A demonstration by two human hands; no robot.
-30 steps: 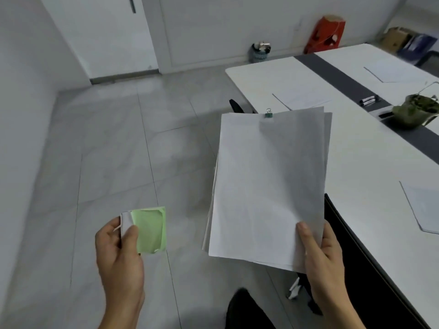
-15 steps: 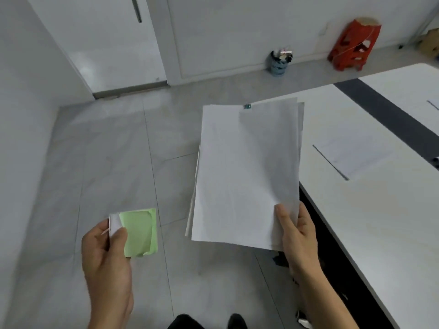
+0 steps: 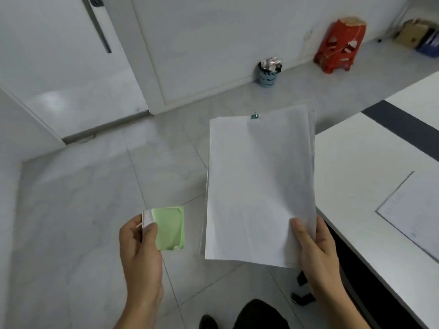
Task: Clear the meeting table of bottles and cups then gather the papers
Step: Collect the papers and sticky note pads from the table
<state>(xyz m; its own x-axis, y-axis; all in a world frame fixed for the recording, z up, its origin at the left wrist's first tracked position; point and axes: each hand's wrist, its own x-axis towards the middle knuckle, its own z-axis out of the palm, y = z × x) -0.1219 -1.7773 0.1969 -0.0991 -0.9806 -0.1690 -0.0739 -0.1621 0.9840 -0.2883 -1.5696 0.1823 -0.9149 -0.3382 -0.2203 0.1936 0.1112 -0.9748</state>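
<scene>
Both hands keep their loads as the view swings left: the right hand (image 3: 316,252) pinches the near right corner of the paper stack (image 3: 259,186), thumb on top; the left hand (image 3: 140,252) grips a small green notepad (image 3: 169,227). Both hang over the floor (image 3: 95,210), left of the white table (image 3: 351,167). One sheet (image 3: 413,210) lies on it at right, so gathering seems unfinished. Far off, a bin (image 3: 268,72) and red stool (image 3: 339,43) stand by the wall (image 3: 213,32), a door (image 3: 59,67) at far left.

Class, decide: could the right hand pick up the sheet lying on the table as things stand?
Probably not yet: the right hand grips the paper stack, though nothing blocks the way to the sheet.
</scene>
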